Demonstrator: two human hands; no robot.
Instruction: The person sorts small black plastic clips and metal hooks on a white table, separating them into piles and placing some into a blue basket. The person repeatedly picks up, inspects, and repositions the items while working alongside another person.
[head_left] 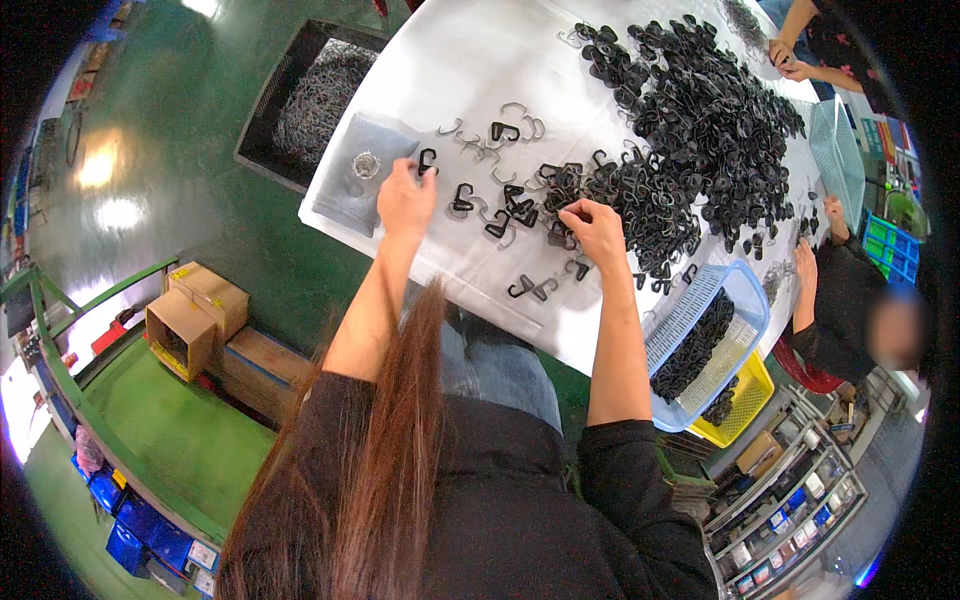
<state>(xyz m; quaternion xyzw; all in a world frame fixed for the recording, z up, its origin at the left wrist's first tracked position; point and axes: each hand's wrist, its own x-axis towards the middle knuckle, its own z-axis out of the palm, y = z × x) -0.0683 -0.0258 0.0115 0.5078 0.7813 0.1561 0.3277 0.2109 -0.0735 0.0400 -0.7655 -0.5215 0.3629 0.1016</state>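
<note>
My left hand [407, 200] is over the left part of the white table, slightly blurred, its fingertips beside a black plastic hook [428, 161]. Whether it grips that hook cannot be made out. Just left of it, a small heap of thin metal wire pieces [366, 165] lies on a grey sheet [352, 205]. My right hand [598, 236] is closed in a pinch at the near left edge of the big pile of black hooks [655, 195]; a dark piece, apparently one hook, shows between thumb and finger. Loose black hooks [518, 205] and bent wire pieces [480, 148] lie between my hands.
A black crate [262, 135] of tangled wire stands on the floor at left. At the table's right edge is a blue basket [690, 385] holding black parts, above a yellow basket [748, 400]. Co-workers' hands [806, 262] work at the right side, near a pale teal basket [832, 150].
</note>
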